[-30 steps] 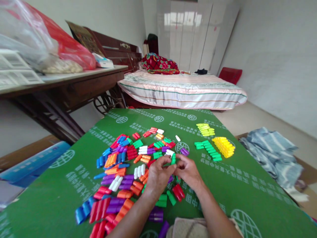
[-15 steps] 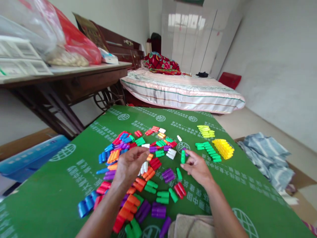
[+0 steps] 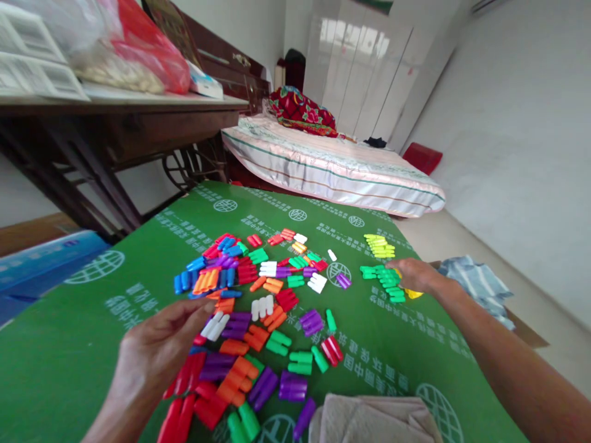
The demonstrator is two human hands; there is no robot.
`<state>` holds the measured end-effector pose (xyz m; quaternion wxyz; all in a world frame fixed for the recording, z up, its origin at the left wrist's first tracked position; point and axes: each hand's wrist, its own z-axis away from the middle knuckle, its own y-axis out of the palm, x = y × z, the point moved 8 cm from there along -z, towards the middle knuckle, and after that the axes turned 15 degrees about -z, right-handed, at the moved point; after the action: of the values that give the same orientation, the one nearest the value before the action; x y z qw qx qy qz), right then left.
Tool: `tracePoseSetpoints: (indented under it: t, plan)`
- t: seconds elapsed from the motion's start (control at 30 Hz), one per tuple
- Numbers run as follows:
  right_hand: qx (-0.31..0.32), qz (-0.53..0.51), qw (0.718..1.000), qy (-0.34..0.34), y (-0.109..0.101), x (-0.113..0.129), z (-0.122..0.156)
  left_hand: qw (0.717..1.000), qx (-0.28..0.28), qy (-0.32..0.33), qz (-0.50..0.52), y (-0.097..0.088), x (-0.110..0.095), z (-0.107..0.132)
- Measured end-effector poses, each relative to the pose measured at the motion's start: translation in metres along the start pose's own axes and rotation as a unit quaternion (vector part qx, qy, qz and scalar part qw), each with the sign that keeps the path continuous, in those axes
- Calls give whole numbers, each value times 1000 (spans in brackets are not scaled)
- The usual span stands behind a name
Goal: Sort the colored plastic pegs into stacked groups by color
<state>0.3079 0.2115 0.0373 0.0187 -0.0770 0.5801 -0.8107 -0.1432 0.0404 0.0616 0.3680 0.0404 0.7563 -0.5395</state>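
I cannot tell whether my right hand (image 3: 414,275) is pinching; green pieces (image 3: 388,277) are lying by its fingertips; likely light, stiff, slick, suiting side holds; left hand (image 3: 154,344) is hovering, fingertips close, hold unclear

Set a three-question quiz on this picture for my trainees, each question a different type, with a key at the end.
1. True or false: the right hand is at the green row and partly hides the yellow pieces.
2. Which is closest to the person? A. the bed; B. the folded cloth; C. the wardrobe.
3. What colour are the pieces just beyond the green row?

Key: 1. True. 2. B. 3. Yellow-green.
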Motion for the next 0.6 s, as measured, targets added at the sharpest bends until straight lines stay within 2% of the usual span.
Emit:
tracePoseSetpoints:
  t: [0.1, 0.3, 0.6]
  plan:
    - [26, 32, 999, 8, 8, -6, -3, 999, 32, -29, 21, 5, 8, -3]
    - [49, 62, 997, 8, 18, -6, -10, 997, 8, -61, 43, 7, 10, -2]
    - [53, 61, 997, -2, 25, -11, -19, 996, 18, -78, 30, 8, 12, -4]
